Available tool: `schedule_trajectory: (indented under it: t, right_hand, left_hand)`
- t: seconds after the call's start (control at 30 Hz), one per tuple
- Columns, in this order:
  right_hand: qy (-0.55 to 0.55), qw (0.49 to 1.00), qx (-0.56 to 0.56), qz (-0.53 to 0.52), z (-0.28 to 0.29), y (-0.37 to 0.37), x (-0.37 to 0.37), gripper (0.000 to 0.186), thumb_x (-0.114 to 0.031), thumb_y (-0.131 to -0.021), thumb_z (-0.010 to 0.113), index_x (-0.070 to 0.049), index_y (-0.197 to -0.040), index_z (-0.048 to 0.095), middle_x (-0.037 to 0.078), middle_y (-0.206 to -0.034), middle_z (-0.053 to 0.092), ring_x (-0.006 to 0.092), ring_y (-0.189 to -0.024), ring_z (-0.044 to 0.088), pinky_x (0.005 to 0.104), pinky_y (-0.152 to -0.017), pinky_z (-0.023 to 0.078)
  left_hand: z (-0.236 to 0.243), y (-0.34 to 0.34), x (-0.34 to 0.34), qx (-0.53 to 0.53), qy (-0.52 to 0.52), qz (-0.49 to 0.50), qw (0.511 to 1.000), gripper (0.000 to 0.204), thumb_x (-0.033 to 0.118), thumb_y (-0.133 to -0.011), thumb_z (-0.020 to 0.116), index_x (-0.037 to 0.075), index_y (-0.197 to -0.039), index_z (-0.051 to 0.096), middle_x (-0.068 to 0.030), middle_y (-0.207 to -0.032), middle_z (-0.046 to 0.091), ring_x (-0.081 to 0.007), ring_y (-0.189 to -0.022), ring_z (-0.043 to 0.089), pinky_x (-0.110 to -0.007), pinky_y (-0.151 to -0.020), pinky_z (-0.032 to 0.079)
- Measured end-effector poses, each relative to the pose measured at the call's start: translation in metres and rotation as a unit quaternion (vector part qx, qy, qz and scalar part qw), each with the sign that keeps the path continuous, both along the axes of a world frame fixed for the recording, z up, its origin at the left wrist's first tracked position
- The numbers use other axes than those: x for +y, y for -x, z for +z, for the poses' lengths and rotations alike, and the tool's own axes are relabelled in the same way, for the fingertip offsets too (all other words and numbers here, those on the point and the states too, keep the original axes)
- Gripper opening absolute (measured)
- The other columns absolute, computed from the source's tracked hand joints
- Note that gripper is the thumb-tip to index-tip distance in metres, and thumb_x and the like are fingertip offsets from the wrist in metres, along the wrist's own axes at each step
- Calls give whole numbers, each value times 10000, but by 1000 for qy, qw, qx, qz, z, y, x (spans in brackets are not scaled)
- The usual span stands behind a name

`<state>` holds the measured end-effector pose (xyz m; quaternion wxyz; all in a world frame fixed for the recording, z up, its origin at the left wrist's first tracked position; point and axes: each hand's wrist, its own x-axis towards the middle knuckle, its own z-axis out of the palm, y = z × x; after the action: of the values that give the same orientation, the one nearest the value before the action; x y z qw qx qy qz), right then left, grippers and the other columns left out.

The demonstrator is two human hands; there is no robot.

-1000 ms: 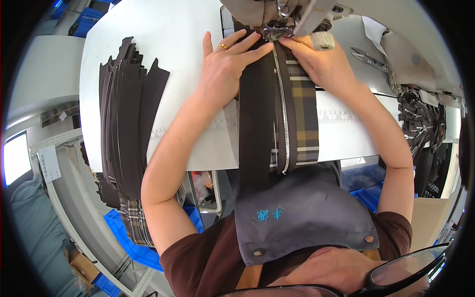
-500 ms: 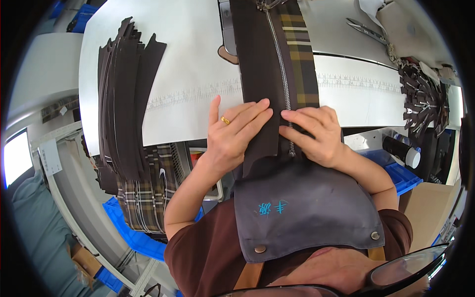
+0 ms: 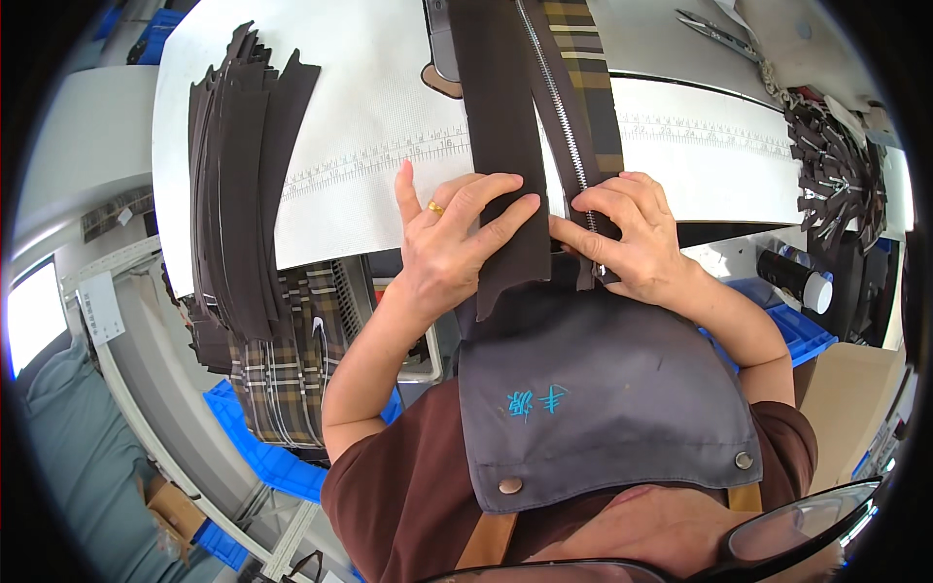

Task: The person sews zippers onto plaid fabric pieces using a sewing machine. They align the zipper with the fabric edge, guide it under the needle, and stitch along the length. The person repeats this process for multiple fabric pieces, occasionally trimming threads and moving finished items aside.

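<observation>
A long dark brown fabric strip [image 3: 501, 97] runs down the middle of the table. Beside it lies a silver zipper [image 3: 554, 92] on dark tape, with plaid fabric [image 3: 588, 58] to its right. My left hand [image 3: 457, 238] grips the brown strip near the table's front edge, fingers bent over it and little finger raised; its thumb is hidden. My right hand [image 3: 627, 233] has curled fingers on the zipper tape near its lower end. A narrow gap shows between strip and tape.
A stack of dark strips [image 3: 243, 175] lies left, over hanging plaid pieces [image 3: 277, 379]. At right are scissors [image 3: 714, 29] and a bunched pile of zippered pieces [image 3: 831, 165]. Blue bins [image 3: 262, 452], a black cylinder [image 3: 787, 272] and a cardboard panel [image 3: 841, 398] sit below the table.
Both my hands came back from the sewing machine toward the front edge. Since half a second ago, the zipper tape has parted from the brown strip, moving rightward with my right hand.
</observation>
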<state>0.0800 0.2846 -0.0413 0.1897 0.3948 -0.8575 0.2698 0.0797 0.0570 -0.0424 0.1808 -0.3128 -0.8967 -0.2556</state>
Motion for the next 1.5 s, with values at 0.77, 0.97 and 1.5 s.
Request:
schedule_trajectory:
  t: [0.77, 0.97, 1.5]
  right_hand:
    - [34, 999, 22, -1, 13, -15, -4, 249, -16, -633, 655, -70, -875, 666, 40, -983, 664, 178, -886, 618, 340, -781, 431]
    - [24, 1000, 2, 5, 10, -15, -11, 234, -32, -618, 664, -56, -850, 667, 46, -968, 653, 188, -886, 609, 346, -766, 435]
    - [40, 999, 29, 17, 4, -15, -24, 170, -87, -635, 672, -32, -793, 637, 68, -903, 630, 196, -853, 601, 319, -675, 431]
  left_hand:
    - [1, 0, -5, 45, -1, -27, 999, 361, 217, -733, 606, 137, -1072, 703, -38, -1076, 649, -143, -857, 611, -399, -1116, 196]
    - [3, 2, -7, 31, -13, -38, 999, 374, 256, -735, 629, 127, -1080, 698, -42, -1063, 646, -147, -855, 607, -404, -1116, 171]
    - [10, 3, -3, 1, 35, -43, 998, 358, 217, -712, 675, 139, -1060, 698, -1, -1107, 640, -134, -916, 580, -419, -1122, 100]
